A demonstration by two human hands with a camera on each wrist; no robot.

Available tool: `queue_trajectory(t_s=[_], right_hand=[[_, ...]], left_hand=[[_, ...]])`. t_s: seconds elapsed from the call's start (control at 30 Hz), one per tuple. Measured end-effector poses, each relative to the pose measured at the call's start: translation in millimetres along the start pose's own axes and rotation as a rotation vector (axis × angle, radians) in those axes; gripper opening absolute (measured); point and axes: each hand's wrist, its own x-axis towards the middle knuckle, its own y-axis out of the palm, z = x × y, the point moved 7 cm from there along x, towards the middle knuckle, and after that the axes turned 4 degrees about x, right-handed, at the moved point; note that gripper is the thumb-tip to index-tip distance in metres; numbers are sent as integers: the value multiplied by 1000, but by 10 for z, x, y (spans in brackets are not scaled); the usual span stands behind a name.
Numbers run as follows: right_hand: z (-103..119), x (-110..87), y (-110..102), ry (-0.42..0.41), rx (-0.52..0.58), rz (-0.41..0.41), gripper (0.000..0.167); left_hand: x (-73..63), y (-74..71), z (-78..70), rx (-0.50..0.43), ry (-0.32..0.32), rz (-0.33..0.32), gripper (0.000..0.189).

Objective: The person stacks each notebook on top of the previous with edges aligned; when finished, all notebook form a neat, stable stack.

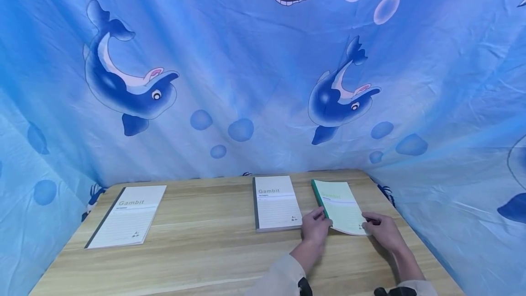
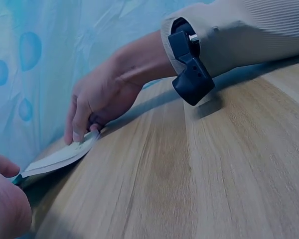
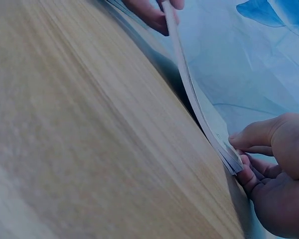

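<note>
A pale green notebook (image 1: 340,207) with a dark green spine lies at the right of the table, its near edge raised and bowed. My left hand (image 1: 315,227) pinches it near the lower end of the spine. At the lower right corner my right hand (image 1: 383,232) grips it between thumb and fingers. In the right wrist view the notebook's page edge (image 3: 189,89) curves between both hands, above the wood. Just left of my left hand lies a white notebook (image 1: 277,203) with a grey spine.
Another white notebook (image 1: 128,216) with a dark spine lies at the table's left. The wooden table (image 1: 197,250) meets a blue curtain (image 1: 263,81) with dolphin prints along its back and sides. Dark camera mounts (image 2: 192,69) sit on the wrists.
</note>
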Motion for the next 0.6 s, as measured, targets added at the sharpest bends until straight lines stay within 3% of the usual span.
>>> queue_trajectory(t_s=[0.13, 0.37, 0.6], right_hand=[[1, 10, -5, 2, 8, -5, 44], [-11, 8, 11, 3, 23, -11, 44], [13, -8, 53, 49, 114, -7, 51]], left_hand=[[-6, 13, -16, -13, -7, 9, 54], [5, -25, -11, -41, 18, -45, 55], [34, 3, -76, -91, 8, -24, 55]])
